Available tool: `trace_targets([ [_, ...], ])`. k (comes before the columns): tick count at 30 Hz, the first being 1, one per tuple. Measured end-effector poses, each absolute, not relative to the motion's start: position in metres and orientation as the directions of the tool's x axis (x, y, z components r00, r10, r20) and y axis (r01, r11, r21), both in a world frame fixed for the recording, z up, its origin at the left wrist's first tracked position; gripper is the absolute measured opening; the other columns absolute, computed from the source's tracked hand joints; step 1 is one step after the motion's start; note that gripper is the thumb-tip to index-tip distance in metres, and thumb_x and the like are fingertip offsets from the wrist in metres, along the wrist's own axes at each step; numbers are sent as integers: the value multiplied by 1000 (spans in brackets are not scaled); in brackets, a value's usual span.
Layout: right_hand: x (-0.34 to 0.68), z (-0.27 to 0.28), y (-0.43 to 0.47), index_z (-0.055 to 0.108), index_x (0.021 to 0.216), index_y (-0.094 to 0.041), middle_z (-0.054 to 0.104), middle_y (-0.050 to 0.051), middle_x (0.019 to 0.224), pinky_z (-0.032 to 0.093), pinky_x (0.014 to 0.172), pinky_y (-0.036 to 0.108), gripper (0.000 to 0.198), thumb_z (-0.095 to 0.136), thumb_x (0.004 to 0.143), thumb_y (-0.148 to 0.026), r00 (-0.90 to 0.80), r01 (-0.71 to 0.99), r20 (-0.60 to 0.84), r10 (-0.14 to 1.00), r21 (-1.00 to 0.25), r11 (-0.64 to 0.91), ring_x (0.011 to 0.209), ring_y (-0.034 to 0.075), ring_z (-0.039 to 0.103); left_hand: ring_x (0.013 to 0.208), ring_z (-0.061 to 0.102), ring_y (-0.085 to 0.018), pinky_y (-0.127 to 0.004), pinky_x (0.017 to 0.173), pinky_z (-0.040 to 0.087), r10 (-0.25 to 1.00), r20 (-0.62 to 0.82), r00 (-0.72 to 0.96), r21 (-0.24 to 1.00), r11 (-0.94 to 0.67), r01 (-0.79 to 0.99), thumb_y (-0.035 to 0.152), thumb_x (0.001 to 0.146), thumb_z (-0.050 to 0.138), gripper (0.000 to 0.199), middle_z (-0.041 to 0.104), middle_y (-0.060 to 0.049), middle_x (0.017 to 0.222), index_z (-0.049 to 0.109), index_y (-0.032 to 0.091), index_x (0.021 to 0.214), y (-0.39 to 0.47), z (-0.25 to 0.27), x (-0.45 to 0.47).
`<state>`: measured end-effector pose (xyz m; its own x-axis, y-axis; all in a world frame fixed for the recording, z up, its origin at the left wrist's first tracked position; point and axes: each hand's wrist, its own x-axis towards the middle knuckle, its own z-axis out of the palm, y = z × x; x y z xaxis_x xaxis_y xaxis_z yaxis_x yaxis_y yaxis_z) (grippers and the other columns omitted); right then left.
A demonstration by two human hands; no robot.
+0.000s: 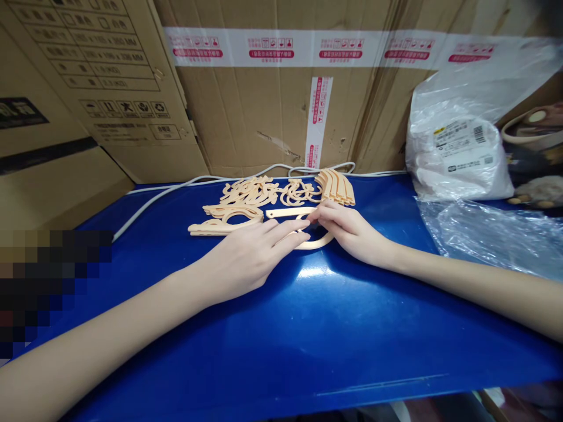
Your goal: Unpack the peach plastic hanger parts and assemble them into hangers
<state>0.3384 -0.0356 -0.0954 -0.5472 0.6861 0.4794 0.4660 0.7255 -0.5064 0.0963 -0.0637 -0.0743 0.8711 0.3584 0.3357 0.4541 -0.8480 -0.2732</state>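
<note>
Between my hands is a cream plastic hanger piece point(314, 243), with a straight arm and a rounded loop, lying low over the table. My left hand point(255, 252) reaches across it from the left, fingers together and laid over its middle; the thumb is hidden. My right hand point(347, 228) is closed in a pinch at the top of the loop, its fingertips meeting the left ones. Left of them lies a stack of similar cream pieces point(211, 227). Just behind are loose small hooks point(250, 192), more curved pieces point(299, 190) and a neat fan of curved arms point(336, 187).
The blue table point(343, 340) runs up to cardboard boxes point(264, 111) at the back and left. A white cable point(149, 214) trails along the rear edge. At the right sit a white plastic-wrapped bag point(461, 152) and clear film point(488, 234).
</note>
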Motion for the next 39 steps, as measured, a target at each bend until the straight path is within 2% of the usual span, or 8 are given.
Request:
trace_targets([
  [5,339,-94,-37,61,95,-16,58,7,94,44,84,33,28,34,98,-14,-597,432,467,652,-497,752,90,17,55,124,51,-26,-39,96,47,336,334,881,-235,-875,423,5,92,42,37,55,-11,137,51,12,127,-62,-74,97],
  [18,338,-91,-39,56,84,-17,55,3,85,42,79,30,23,37,95,-10,-654,388,440,615,-502,773,82,14,52,108,59,-24,-34,81,50,294,301,907,-305,-872,384,13,91,44,30,64,-8,122,58,12,118,-69,-69,99],
  [22,337,-89,-42,52,88,-18,57,2,85,43,73,27,16,39,94,-11,-654,391,403,641,-545,742,78,13,53,103,61,-22,-32,74,50,324,276,905,-258,-882,394,15,91,42,30,65,-6,118,59,15,116,-69,-72,98],
  [25,335,-88,-45,50,95,-18,61,2,86,44,69,26,6,45,96,-20,-615,406,375,694,-603,686,77,14,56,100,61,-21,-31,76,49,336,252,908,-183,-904,386,15,91,41,30,64,-6,113,60,17,115,-71,-71,98],
  [30,334,-86,-44,55,104,-17,65,3,87,46,75,29,20,41,99,-30,-525,463,401,751,-605,647,80,15,60,83,61,-19,-30,69,47,298,202,933,-67,-946,317,18,88,43,28,64,-4,99,63,16,107,-81,-69,105],
  [32,334,-87,-41,59,106,-17,66,4,93,47,82,31,20,43,98,-28,-499,490,428,753,-578,653,87,16,61,82,60,-18,-29,69,47,280,202,939,-40,-955,294,17,87,44,27,63,-5,95,64,15,104,-85,-68,108],
  [35,336,-90,-36,65,114,-18,61,9,104,46,89,35,26,48,96,-26,-518,563,466,718,-447,696,98,19,58,81,58,-18,-28,69,46,255,213,943,-35,-963,268,17,88,44,25,63,-5,93,64,15,102,-88,-68,111],
  [39,336,-94,-35,68,117,-22,56,10,106,46,89,38,30,49,96,-32,-567,634,457,686,-290,717,100,22,56,80,55,-18,-29,68,44,216,225,950,-63,-970,235,18,89,45,23,63,-4,91,65,15,101,-89,-68,112],
])
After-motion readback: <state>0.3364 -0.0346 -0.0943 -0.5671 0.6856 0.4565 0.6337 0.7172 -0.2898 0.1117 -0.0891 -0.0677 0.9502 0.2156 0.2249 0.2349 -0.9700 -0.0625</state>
